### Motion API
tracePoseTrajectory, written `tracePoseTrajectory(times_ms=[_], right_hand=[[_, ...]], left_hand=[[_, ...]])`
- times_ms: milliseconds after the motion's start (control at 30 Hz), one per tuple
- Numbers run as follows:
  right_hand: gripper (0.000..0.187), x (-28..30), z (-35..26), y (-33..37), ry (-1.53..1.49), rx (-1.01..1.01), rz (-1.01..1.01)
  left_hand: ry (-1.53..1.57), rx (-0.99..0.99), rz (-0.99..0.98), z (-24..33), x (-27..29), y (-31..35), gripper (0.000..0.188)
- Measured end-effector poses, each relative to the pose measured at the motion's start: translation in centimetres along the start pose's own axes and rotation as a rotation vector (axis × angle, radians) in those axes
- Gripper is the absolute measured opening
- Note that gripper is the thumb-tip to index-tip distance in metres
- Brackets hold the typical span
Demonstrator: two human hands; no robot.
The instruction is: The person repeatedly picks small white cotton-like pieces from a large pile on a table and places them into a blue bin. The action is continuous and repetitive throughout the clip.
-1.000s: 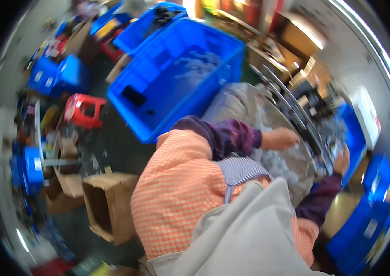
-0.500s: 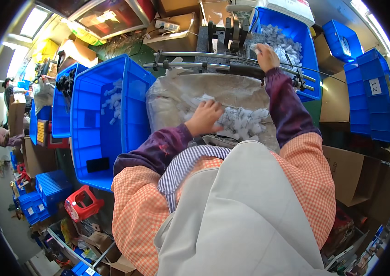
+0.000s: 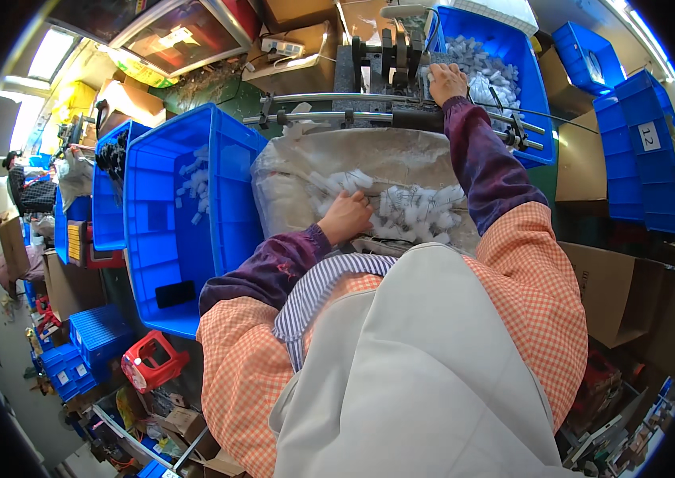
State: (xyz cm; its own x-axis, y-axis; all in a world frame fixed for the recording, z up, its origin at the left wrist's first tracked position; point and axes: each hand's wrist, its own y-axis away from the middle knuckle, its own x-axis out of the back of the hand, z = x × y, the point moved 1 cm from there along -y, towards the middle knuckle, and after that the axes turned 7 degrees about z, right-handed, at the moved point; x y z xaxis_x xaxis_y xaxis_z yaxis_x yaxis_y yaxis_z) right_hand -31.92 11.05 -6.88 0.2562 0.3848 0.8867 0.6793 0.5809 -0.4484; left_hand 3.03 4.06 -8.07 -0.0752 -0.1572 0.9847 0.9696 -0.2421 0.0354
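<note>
Low in a plastic-lined tray point(image 3: 289, 171), my left hand point(image 3: 348, 217) lies at the edge of a pile of small white plastic pieces point(image 3: 421, 209). Its fingers are curled together, and whatever they may hold is hidden. My right hand point(image 3: 447, 84) reaches forward to the machine point(image 3: 389, 68), just beyond its metal rails point(image 3: 345, 98). The fingers there are bent and closed by the machine's right side; what is in them is too small to make out.
A blue bin point(image 3: 532, 88) at the back right holds many similar white pieces. Left of the tray, a large blue bin point(image 3: 170, 171) contains a few white pieces and a black phone-like slab point(image 3: 175, 294). A red stool point(image 3: 154, 361) stands lower left. Two people are far left.
My left hand has drawn back slightly left and toward me, its spread fingers now curled. My right hand has shifted a little left and up against the machine.
</note>
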Motion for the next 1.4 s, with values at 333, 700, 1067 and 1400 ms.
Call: tracePoseTrajectory(times_ms=[333,700,1067,1400], right_hand=[[0.019,-0.4,0.4,-0.6,-0.121,-0.003,-0.012],[0.029,2.9,0.5,0.8,0.114,-0.208,-0.098],[0.028,0.2,-5.6,0.5,0.074,-0.092,-0.020],[0.028,1.8,-1.7,0.7,0.084,-0.130,-0.111]], left_hand=[[0.028,0.030,0.017,-1.5,1.5,-1.3,0.016],[0.097,0.099,0.044,-3.3,4.3,-1.9,0.017],[0.232,0.085,0.421,-5.1,9.0,-2.3,0.012],[0.649,0.334,0.479,-5.6,10.1,-1.8,0.018]])
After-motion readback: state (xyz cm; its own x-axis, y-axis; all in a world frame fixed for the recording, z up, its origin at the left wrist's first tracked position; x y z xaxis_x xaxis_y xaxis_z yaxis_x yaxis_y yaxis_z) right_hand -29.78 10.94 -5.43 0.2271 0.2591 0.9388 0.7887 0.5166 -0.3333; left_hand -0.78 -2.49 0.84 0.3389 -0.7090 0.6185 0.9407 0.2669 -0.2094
